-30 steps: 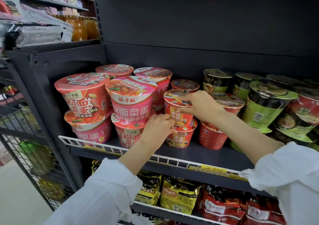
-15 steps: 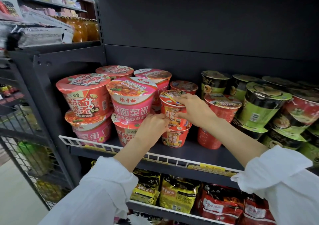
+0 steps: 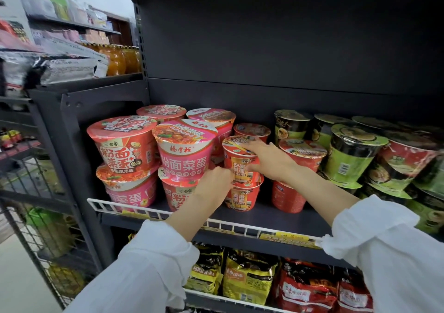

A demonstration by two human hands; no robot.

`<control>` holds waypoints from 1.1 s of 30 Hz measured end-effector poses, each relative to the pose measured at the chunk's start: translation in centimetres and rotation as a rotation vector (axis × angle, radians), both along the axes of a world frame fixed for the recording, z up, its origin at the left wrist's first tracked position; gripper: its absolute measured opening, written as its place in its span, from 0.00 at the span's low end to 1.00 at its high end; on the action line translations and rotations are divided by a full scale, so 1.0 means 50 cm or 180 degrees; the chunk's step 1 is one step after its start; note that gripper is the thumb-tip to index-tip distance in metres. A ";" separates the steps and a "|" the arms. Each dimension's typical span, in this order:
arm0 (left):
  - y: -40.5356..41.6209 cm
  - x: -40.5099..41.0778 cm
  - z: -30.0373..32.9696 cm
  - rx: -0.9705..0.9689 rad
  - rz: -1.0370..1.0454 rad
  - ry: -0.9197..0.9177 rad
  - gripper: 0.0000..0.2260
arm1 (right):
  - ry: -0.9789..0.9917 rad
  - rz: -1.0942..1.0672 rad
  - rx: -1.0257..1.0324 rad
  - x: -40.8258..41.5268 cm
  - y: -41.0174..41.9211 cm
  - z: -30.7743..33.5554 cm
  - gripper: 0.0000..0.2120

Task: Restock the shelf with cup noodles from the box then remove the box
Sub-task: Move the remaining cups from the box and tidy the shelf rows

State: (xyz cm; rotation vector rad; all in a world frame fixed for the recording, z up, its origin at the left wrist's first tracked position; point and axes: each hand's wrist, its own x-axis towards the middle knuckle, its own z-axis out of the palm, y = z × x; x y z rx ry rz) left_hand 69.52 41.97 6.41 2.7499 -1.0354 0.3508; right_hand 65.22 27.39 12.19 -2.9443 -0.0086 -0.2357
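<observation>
A small red cup noodle [image 3: 236, 155] stands stacked on a matching cup [image 3: 242, 198] on the dark shelf [image 3: 269, 216]. My right hand [image 3: 269, 160] grips the upper cup, fingers over its lid and thumb on its front. My left hand [image 3: 213, 184] curls against the left side of the same cup, at the join between the two. Big pink cups [image 3: 185, 151] stand stacked close on the left. Two more red cups [image 3: 301, 154] stand stacked just right. The box is out of view.
Green and black cups [image 3: 350, 159] crowd the shelf's right side. A white wire rail [image 3: 153, 213] runs along the shelf's front edge. Noodle packets [image 3: 247, 276] fill the shelf below. A wire rack [image 3: 48, 216] stands at the left.
Both hands have slid the small red stack a little to the left, closer to the pink cups. The grip looks unchanged.
</observation>
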 end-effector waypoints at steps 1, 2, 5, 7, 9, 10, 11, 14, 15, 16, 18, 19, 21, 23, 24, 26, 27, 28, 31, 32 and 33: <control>0.002 -0.005 0.005 -0.0053 -0.0017 0.0008 0.11 | 0.0014 0.0051 0.0125 -0.008 -0.001 -0.002 0.35; 0.004 -0.011 0.011 -0.0122 -0.0053 -0.0071 0.11 | -0.0036 0.0075 0.0294 -0.016 -0.002 -0.002 0.35; 0.006 -0.033 0.030 -0.0410 -0.0234 -0.0527 0.11 | -0.0498 -0.0063 0.0546 -0.046 -0.024 0.008 0.31; 0.004 -0.047 0.040 -0.0679 -0.0355 -0.0641 0.12 | -0.0762 -0.0203 0.0414 -0.064 -0.054 0.017 0.26; -0.002 -0.054 0.050 -0.0903 -0.0485 -0.0645 0.11 | -0.0865 -0.0323 0.0340 -0.080 -0.088 0.028 0.22; -0.007 -0.056 0.055 -0.1001 -0.0565 -0.0666 0.10 | -0.0864 -0.0389 0.0340 -0.090 -0.103 0.036 0.22; -0.014 -0.057 0.061 -0.1108 -0.0655 -0.0710 0.09 | -0.0851 -0.0456 0.0348 -0.098 -0.115 0.043 0.21; -0.055 -0.052 0.089 -0.1240 -0.0957 -0.0893 0.09 | -0.0606 -0.0620 0.0271 -0.116 -0.140 0.043 0.25; -0.075 -0.052 0.099 -0.1097 -0.1005 -0.0872 0.12 | -0.0450 -0.0676 0.0210 -0.116 -0.146 0.035 0.28; -0.097 -0.050 0.107 -0.0867 -0.1033 -0.0832 0.15 | -0.0297 -0.0759 0.0142 -0.116 -0.152 0.023 0.31; -0.140 -0.043 0.117 -0.0390 -0.1050 -0.0870 0.20 | -0.0136 -0.0904 -0.0009 -0.116 -0.162 -0.002 0.35; -0.160 -0.039 0.120 -0.0202 -0.1050 -0.0898 0.22 | -0.0155 -0.0925 -0.0124 -0.115 -0.166 -0.012 0.35; -0.193 -0.025 0.128 0.0043 -0.1017 -0.0828 0.26 | -0.0293 -0.0899 -0.0368 -0.115 -0.174 -0.025 0.33; -0.213 -0.005 0.140 0.0290 -0.0954 -0.0672 0.29 | -0.0409 -0.0886 -0.0570 -0.113 -0.177 -0.030 0.32; -0.219 0.006 0.147 0.0412 -0.0908 -0.0603 0.30 | -0.0440 -0.0892 -0.0632 -0.111 -0.178 -0.030 0.32; -0.225 0.025 0.156 0.0655 -0.0837 -0.0399 0.34 | -0.0467 -0.0903 -0.0643 -0.104 -0.178 -0.031 0.34; -0.225 0.033 0.159 0.0769 -0.0833 -0.0270 0.35 | -0.0476 -0.0911 -0.0632 -0.101 -0.177 -0.031 0.35; -0.226 0.038 0.159 0.0854 -0.0848 -0.0155 0.35 | -0.0500 -0.0921 -0.0607 -0.098 -0.176 -0.033 0.35; -0.226 0.048 0.152 0.0643 -0.0950 0.0042 0.29 | -0.0697 -0.0900 -0.0186 -0.089 -0.174 -0.042 0.29; -0.227 0.049 0.151 0.0464 -0.0998 0.0058 0.26 | -0.0766 -0.0873 -0.0038 -0.087 -0.175 -0.043 0.26; -0.227 0.051 0.151 0.0303 -0.1042 0.0068 0.23 | -0.0801 -0.0836 0.0022 -0.085 -0.177 -0.042 0.23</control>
